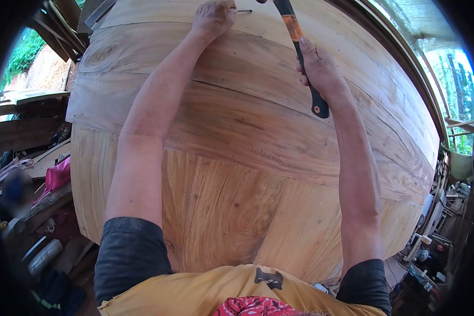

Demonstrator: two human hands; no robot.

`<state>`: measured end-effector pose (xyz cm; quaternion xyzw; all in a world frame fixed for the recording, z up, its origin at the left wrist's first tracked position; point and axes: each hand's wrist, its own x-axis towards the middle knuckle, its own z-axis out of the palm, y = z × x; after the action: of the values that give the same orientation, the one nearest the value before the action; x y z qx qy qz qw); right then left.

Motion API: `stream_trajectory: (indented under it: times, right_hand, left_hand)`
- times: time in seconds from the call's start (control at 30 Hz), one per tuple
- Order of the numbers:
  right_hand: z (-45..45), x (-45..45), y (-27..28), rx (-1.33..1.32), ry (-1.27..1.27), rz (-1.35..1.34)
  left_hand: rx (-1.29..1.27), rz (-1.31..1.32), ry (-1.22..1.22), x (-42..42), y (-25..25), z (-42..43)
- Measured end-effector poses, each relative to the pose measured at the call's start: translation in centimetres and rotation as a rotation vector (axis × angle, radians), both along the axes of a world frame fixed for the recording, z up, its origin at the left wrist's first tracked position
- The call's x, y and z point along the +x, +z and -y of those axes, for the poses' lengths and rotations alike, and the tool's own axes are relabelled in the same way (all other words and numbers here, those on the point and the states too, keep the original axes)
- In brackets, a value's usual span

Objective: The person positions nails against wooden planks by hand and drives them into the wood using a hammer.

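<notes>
My left hand is closed near the top edge of the view, above a broad surface of joined wooden planks. Between its fingers is a thin dark nail, its headed end pointing right. In my right hand is a hammer with a black and orange handle, the fingers wrapped round the grip. The handle's butt points down toward me, and the hammer's head is mostly cut off by the top edge. Both forearms reach over the planks.
Scrap wood, a pink cloth and a metal cylinder lie at the left. Tools and timber pieces clutter the lower right. A dark beam curves along the upper right edge of the planks.
</notes>
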<state>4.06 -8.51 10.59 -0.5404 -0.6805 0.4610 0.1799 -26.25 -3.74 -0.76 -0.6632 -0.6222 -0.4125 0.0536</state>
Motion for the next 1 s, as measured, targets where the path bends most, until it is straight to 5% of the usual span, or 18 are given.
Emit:
stream_trajectory:
  times: [0.13,0.23,0.3,0.37,0.47,0.57,0.67,0.77,1.0]
  right_hand:
    - [1.9,-0.7,4.9,0.208,-0.066,-0.199]
    - [0.4,-1.4,1.5,0.221,-0.068,-0.235]
    - [-0.9,-2.1,-0.1,-0.011,0.104,0.228]
    - [-0.7,-1.0,-0.5,-0.034,0.043,0.300]
    - [4.3,2.7,-0.1,-0.120,-0.051,0.055]
    - [8.7,5.8,-0.8,-0.090,-0.094,0.160]
    - [9.9,6.5,-1.2,-0.027,-0.114,0.215]
    - [9.5,6.6,-0.8,-0.108,-0.127,0.168]
    - [9.2,7.0,-1.4,-0.185,-0.108,0.092]
  left_hand:
    - [0.073,-0.031,-0.030,-0.5,-0.7,0.1]
    - [0.036,-0.019,-0.020,-0.5,0.3,0.5]
    - [-0.028,-0.012,0.005,0.1,0.5,0.6]
    - [-0.063,-0.020,0.033,-0.3,0.2,-0.2]
    - [-0.073,-0.009,0.014,-0.2,0.5,0.4]
    - [0.208,-0.037,-0.130,-0.3,-1.2,0.6]
    - [0.089,-0.192,-0.170,1.9,0.9,2.6]
    - [0.031,-0.005,0.046,4.0,0.9,4.2]
    - [-0.220,0.062,0.069,1.0,1.3,7.3]
